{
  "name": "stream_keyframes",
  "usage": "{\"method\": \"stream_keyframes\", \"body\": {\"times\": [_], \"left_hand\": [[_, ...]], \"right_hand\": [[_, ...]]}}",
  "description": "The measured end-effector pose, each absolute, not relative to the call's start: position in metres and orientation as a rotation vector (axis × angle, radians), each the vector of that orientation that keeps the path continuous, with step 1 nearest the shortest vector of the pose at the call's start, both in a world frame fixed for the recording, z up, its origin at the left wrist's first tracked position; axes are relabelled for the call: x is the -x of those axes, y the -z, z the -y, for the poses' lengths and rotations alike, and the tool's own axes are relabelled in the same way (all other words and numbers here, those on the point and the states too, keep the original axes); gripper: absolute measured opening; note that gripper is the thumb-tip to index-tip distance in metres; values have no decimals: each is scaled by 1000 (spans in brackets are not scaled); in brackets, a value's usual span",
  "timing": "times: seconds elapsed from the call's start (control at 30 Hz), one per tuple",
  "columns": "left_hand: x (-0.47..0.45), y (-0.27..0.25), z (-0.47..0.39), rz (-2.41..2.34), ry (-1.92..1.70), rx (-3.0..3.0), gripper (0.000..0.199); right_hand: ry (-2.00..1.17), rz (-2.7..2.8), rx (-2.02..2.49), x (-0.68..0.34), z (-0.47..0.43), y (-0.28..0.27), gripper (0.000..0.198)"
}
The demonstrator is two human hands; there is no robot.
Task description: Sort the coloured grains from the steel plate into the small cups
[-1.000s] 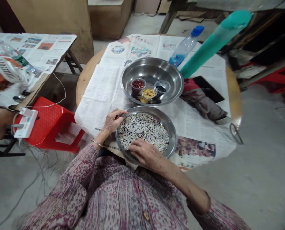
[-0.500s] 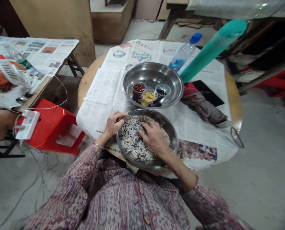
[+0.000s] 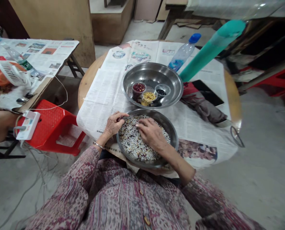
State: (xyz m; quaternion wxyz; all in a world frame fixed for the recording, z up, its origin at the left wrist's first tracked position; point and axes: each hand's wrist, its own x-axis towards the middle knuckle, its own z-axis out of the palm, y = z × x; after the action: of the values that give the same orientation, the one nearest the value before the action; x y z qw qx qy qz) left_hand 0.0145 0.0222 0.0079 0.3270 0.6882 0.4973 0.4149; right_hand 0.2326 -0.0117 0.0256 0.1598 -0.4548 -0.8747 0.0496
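Observation:
A steel basin [image 3: 173, 140] near the table's front edge holds a mix of white rice-like grains [image 3: 130, 137] with black, yellow and dark red pieces. My left hand [image 3: 114, 124] is closed on its left rim, thumb bent over the edge. Over the grains, my right hand [image 3: 152, 132] has its fingertips drawn together in a pinch; whatever lies between them is too small to make out. Behind stands a larger steel basin [image 3: 154, 68] containing three clear cups: one of dark red beans [image 3: 139, 87], one of yellow kernels [image 3: 149, 96], one of black beans [image 3: 161, 92].
Newspaper [image 3: 96, 102] covers the round table. Behind the larger basin are a plastic bottle [image 3: 184, 52] and a long green tube [image 3: 211, 51]. A grey-and-red cloth bundle [image 3: 202, 105] lies right. To the left stands a red stool [image 3: 51, 127] bearing a power strip [image 3: 28, 125]. Another person's arm shows at far left.
My right hand has shifted slightly up and left over the grains, and its spread fingers have drawn together. My left hand keeps its place on the rim.

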Motion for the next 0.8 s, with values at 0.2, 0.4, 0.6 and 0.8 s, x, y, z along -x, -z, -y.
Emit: {"method": "stream_keyframes", "body": {"times": [0.2, 0.4, 0.6, 0.8], "left_hand": [[-14, -7, -22, -1287, -1106, -1815, 33], [-14, -7, -23, -1309, -1098, -1823, 33], [-14, -8, -23, -1321, -1093, -1826, 34], [-14, -7, -23, -1313, -1091, -1822, 32]], "right_hand": [[-130, 2467, 1526, -272, 27, -28, 20], [-455, 2498, 1199, -246, 71, -32, 30], [-465, 2600, 1281, -227, 46, -30, 29], [-172, 2311, 1590, -235, 7, -28, 30]]}}
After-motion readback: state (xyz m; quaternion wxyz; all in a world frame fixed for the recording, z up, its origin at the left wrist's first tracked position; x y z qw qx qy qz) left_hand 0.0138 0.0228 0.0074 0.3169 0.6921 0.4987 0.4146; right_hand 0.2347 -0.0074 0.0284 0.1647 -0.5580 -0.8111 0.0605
